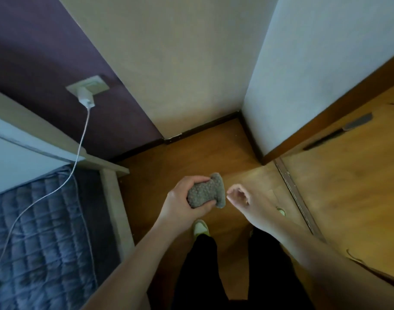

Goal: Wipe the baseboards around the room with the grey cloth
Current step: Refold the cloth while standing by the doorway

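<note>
My left hand point(182, 200) grips a bunched, nubbly grey cloth point(206, 193) above the wooden floor, well short of the wall. Just to the right of the cloth hovers my right hand point(247, 199), fingers loosely curled, holding nothing and not touching it. A dark brown baseboard point(205, 127) runs along the foot of the beige wall ahead and turns at the corner down the right-hand white wall point(251, 139). More baseboard continues left under the purple wall point(135, 151).
A bed with a quilted grey-blue cover point(39, 231) and a pale frame point(115, 198) fills the left. A white charger cable point(79, 148) hangs from a wall socket point(87, 88) onto it. A wooden door point(348, 175) and floor track point(294, 193) lie right. My slippered feet point(200, 228) stand below.
</note>
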A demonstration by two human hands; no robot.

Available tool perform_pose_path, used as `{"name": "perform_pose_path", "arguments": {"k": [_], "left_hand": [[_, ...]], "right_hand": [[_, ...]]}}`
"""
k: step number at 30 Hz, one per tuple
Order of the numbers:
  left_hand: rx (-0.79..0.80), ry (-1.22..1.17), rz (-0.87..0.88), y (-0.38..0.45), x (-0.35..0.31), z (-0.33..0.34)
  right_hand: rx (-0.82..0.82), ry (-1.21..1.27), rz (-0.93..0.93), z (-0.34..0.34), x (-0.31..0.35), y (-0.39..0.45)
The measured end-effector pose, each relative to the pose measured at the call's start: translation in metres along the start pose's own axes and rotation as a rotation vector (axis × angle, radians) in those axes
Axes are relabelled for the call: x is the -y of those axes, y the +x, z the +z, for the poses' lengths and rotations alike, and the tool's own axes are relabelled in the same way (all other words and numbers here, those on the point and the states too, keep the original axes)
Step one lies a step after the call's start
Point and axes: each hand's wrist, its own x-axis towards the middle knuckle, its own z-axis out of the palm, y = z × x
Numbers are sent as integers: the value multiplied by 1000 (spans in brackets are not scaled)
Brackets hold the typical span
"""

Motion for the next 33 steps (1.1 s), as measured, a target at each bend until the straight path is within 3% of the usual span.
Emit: {"name": "perform_pose_path", "arguments": {"k": [5,11,15,21,33], "left_hand": [[98,41,159,-69,-52,-29],[92,13,285,-130,-107,-34],[94,-46,336,-169,-128,-6],[217,-221,228,-232,-147,64],[509,-140,308,-269,-188,139]], "right_hand": [[-150,415,-167,-7,77,-106],[-157,411,-274,-9,110,-196],[-269,424,-306,-9,101,-248],[-423,431,-217,-1,49,-337],[-738,522,-78,2,19,-455]]}}
